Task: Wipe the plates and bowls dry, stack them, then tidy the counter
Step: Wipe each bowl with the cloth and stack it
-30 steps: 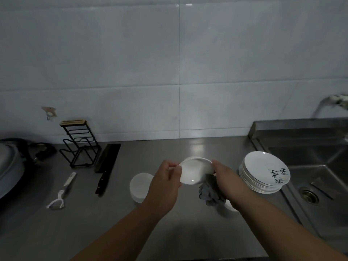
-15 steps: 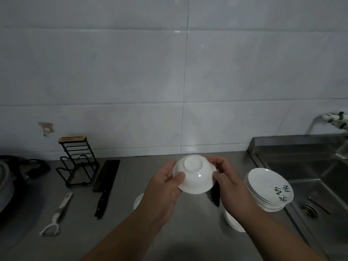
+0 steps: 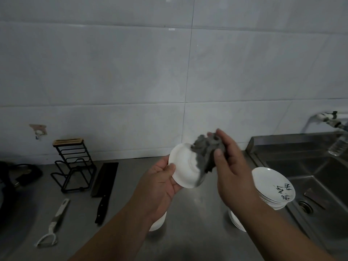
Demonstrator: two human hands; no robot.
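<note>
Half a second ago both hands cradled the bowl point(image 3: 183, 166) base-up with the cloth hanging behind it; now my right hand point(image 3: 231, 166) has brought the grey cloth point(image 3: 205, 155) up, bunched in curled fingers and pressed over the bowl's right side; my left hand point(image 3: 160, 183) grips the bowl at its rim, tilted, in the air above the counter point(image 3: 188, 238); wiping is under way, I judge; stacking not yet; the plate stack point(image 3: 271, 185) sits just beside the sink.

The bowl point(image 3: 183, 166) is glossy white ceramic; the cloth point(image 3: 206, 151) is grey and rough-textured; the counter point(image 3: 188, 232) is brushed metal with a dull sheen.
</note>
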